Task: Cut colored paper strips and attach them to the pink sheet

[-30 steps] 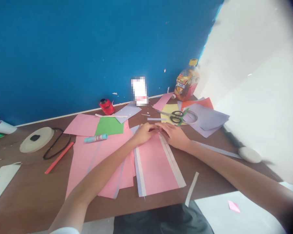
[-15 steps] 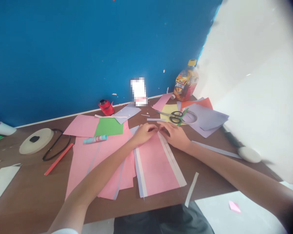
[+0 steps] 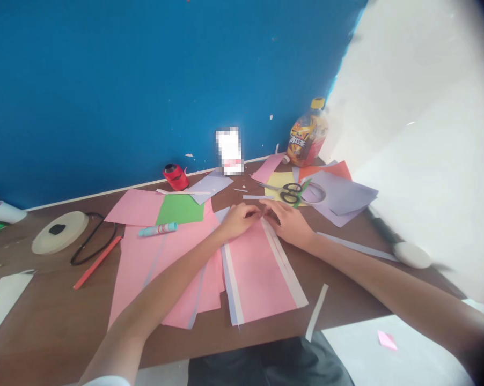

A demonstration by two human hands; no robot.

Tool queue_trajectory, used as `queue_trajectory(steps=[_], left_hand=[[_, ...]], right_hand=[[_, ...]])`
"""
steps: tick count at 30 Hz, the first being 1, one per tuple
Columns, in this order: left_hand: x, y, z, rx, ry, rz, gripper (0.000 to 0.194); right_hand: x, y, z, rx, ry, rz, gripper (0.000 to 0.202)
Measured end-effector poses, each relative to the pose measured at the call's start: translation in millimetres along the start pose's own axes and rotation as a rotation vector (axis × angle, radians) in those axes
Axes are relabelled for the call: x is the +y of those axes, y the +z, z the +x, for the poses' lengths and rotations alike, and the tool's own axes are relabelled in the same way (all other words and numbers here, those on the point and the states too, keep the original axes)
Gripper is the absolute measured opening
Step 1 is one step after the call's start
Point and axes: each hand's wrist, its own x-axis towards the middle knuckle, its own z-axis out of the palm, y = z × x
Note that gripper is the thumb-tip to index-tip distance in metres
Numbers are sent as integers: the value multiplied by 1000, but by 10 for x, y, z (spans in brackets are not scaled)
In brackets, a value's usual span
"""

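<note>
A pink paper sheet [image 3: 258, 273] lies in front of me, with a pale strip along each long side. Over its far edge, my left hand [image 3: 241, 219] and my right hand [image 3: 288, 220] meet fingertip to fingertip. Both are closed in a pinch at the far end of the right-hand white strip [image 3: 280, 252]. Whatever is between the fingers is too small to make out. Just beyond the right hand lie black-handled scissors [image 3: 288, 194] and a tape roll [image 3: 317, 193]. Left of the sheet, more pink paper [image 3: 135, 273] lies partly under my left forearm.
A glue stick [image 3: 158, 229] and green paper [image 3: 181, 209] lie to the left, near a red spool [image 3: 175, 177]. A drink bottle [image 3: 306, 136] stands at the back right. One loose strip [image 3: 316, 312] overhangs the front edge. Purple sheets [image 3: 342, 193] lie at the right.
</note>
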Motion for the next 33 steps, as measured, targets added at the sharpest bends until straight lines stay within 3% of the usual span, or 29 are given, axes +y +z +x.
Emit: queue_trajectory(steps=[23, 33], left_hand=[[13, 8, -10, 1, 11, 51, 33], [11, 29, 3, 9, 58, 94, 30]], right_hand=[[-5, -17, 25, -78, 85, 87, 51], [31, 59, 32, -94, -45, -12, 58]])
